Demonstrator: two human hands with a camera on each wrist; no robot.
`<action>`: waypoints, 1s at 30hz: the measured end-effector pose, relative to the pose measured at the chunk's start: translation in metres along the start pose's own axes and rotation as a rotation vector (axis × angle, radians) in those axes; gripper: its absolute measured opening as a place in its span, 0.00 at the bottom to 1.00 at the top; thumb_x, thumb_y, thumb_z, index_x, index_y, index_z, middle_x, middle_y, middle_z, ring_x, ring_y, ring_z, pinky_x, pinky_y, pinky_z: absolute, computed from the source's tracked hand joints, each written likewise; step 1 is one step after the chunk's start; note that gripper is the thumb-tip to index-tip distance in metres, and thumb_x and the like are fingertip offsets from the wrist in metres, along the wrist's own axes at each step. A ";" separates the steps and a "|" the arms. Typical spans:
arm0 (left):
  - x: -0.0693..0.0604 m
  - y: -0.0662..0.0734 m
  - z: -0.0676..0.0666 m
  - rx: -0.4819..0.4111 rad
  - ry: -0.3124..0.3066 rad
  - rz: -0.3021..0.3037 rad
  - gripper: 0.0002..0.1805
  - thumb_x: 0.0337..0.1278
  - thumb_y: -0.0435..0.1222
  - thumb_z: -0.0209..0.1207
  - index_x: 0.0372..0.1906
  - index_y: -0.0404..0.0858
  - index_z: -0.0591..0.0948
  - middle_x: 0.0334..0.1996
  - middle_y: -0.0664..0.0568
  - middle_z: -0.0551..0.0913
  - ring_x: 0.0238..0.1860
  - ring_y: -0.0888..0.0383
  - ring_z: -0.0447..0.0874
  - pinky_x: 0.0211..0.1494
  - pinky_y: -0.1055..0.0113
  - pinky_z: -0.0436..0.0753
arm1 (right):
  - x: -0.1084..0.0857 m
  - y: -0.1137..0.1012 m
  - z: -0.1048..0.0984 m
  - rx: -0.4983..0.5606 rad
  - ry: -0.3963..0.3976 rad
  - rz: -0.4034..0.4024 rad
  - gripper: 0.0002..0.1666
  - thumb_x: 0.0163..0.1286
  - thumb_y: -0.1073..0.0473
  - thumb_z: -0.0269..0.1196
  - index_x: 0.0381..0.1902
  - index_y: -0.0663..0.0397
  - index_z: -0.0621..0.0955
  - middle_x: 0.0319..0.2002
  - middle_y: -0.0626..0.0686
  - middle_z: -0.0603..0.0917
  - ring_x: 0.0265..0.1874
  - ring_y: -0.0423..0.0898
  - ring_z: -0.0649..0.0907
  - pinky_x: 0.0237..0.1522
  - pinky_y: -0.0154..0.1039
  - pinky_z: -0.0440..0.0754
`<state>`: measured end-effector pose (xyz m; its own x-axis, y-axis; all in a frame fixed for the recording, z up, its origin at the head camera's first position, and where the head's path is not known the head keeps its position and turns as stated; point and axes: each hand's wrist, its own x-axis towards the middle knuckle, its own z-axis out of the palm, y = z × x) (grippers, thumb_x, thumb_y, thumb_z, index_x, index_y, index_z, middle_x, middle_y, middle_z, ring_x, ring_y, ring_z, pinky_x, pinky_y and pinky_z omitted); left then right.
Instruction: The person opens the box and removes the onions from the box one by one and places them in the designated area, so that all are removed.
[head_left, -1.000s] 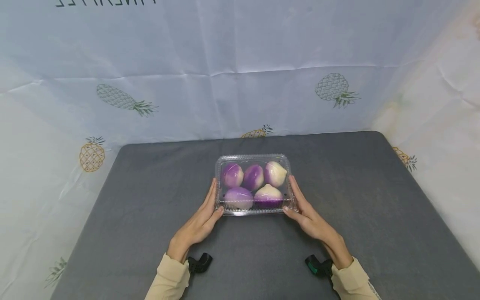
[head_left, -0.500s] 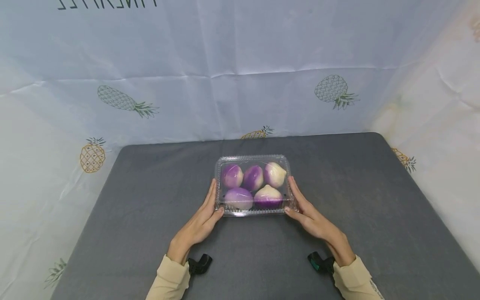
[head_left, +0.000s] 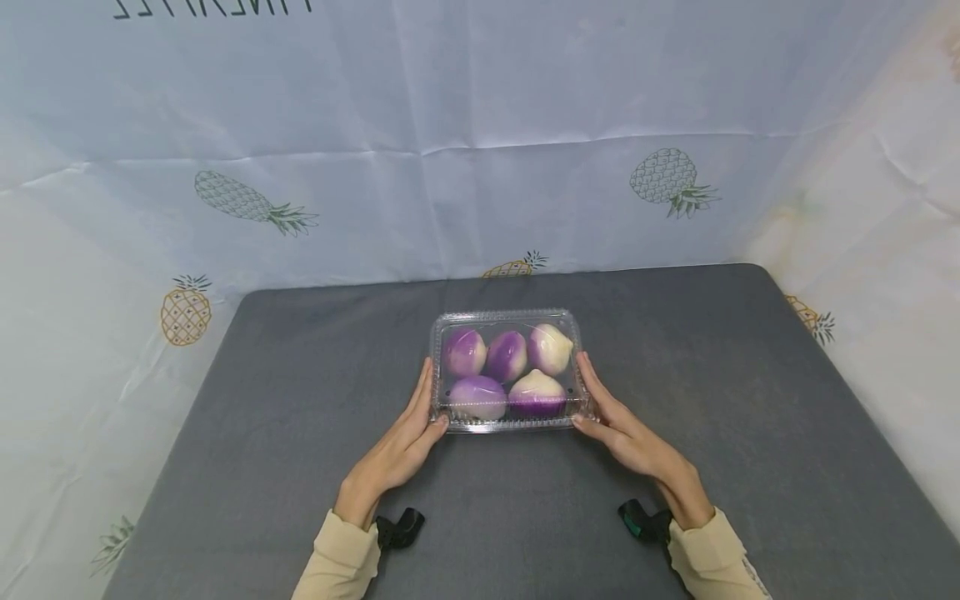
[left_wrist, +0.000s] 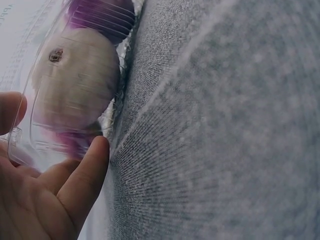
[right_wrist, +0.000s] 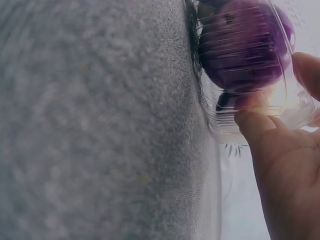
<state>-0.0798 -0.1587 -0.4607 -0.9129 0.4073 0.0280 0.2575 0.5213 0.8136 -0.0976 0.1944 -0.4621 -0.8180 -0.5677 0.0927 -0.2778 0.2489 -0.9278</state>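
Note:
A clear plastic clamshell box point(head_left: 504, 317) with its lid down lies on the grey cloth. Inside are several purple-and-white turnips point(head_left: 537, 395), in two rows. My left hand point(head_left: 393, 450) holds the box's left side, thumb at the front corner and fingers along the wall. On the opposite side my right hand point(head_left: 636, 446) grips it the same way. The left wrist view has a pale turnip point(left_wrist: 75, 80) behind the ribbed wall, with fingertips low against the plastic. A purple turnip point(right_wrist: 242, 47) shows through the box in the right wrist view.
The grey-covered table point(head_left: 315, 358) spreads around the box on all sides. A pale curtain point(head_left: 450, 208) printed with pineapples hangs behind the far edge and at both sides. Black wrist mounts point(head_left: 401, 527) sit on the forearms near the cuffs.
The right wrist and thumb have shifted slightly to the right. The box and the left hand stay practically where they were.

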 end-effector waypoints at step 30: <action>-0.006 0.005 0.000 0.027 0.052 0.035 0.47 0.77 0.39 0.53 0.83 0.38 0.35 0.84 0.40 0.34 0.84 0.44 0.38 0.75 0.89 0.36 | -0.011 0.004 0.002 -0.244 0.146 -0.089 0.58 0.68 0.64 0.69 0.84 0.55 0.46 0.81 0.70 0.49 0.75 0.26 0.57 0.66 0.19 0.66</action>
<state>-0.0733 -0.1587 -0.4567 -0.9183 0.3864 0.0864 0.2970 0.5280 0.7957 -0.0885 0.2005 -0.4677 -0.8439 -0.4815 0.2367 -0.4500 0.3949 -0.8010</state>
